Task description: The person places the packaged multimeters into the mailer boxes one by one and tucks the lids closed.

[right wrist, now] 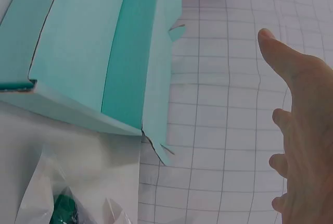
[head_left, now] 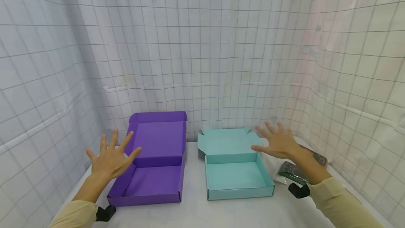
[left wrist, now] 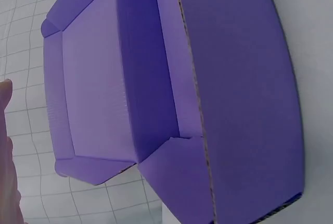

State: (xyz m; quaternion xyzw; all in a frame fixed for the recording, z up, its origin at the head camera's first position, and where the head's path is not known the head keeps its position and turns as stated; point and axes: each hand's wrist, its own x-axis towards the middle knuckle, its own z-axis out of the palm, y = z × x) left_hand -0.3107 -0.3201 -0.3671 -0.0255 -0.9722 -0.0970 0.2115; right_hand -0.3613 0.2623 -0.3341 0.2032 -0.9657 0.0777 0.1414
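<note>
My left hand point(head_left: 109, 159) is held with fingers spread, above the left side of an open purple cardboard box point(head_left: 155, 182). Its lid stands up at the back, and nothing lies inside. My right hand point(head_left: 280, 143), fingers also spread, hovers beside the back right of a smaller teal box point(head_left: 234, 175), whose lid is folded back. This box too holds nothing. Neither hand grips anything. In the left wrist view the purple box point(left wrist: 151, 78) fills most of the picture. The right wrist view has the thumb and fingertips of the right hand point(right wrist: 307, 125) apart from the teal box point(right wrist: 88, 41).
Partly under my right forearm, dark items in clear plastic bags point(head_left: 292, 171) lie on the white table point(head_left: 194, 185), right of the teal box. White grid-patterned curtains point(head_left: 202, 52) enclose the table at the back and sides. Black straps with small devices point(head_left: 299, 190) sit at both wrists.
</note>
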